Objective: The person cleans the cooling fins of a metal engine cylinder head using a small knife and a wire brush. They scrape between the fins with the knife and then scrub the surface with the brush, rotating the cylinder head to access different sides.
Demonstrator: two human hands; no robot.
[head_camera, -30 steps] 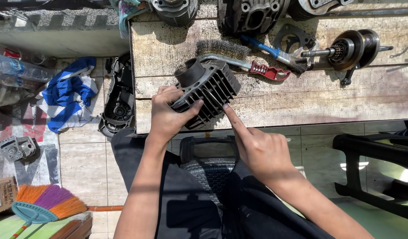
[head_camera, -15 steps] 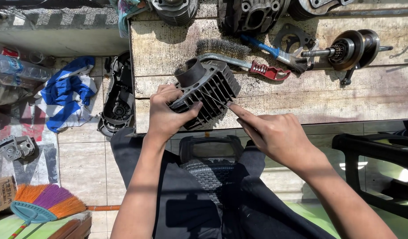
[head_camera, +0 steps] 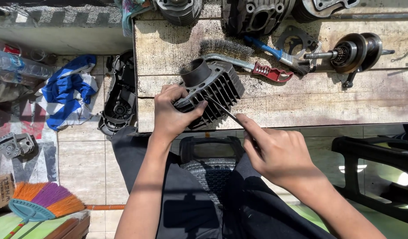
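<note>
The person's left hand point(head_camera: 172, 116) is clamped around the near end of a dark grey finned metal engine cylinder point(head_camera: 212, 90), thumb pressed on the fins and the other fingers wrapped round the far side. The cylinder lies tilted on the near plank of a stained, weathered wooden workbench point(head_camera: 328, 102), its open bore facing up toward eleven o'clock. The right hand point(head_camera: 274, 150), at about five o'clock from the cylinder, pinches a thin metal pick point(head_camera: 224, 110) between thumb and extended forefinger, the remaining fingers curled in; the tip of the pick rests among the fins.

Judged from how things lie, the work on the fins is under way and not finished: the grooves look dark and grimy, and black grit speckles the planks around the cylinder. How many grooves are already scraped cannot be told.

At twelve o'clock from the cylinder lies a wire brush with a red handle point(head_camera: 257, 66), and at one o'clock a paintbrush with a blue handle point(head_camera: 274, 52) beside a flat grey gasket point(head_camera: 297, 40). A metal crankshaft assembly point(head_camera: 352, 52) sits at two o'clock. More engine castings point(head_camera: 252, 15) line the far edge. On the tiled floor at nine o'clock lie a black plastic engine cover point(head_camera: 119, 99) and a blue-and-white cloth point(head_camera: 69, 90); a small broom with orange and purple bristles point(head_camera: 44, 201) lies at seven o'clock.
</note>
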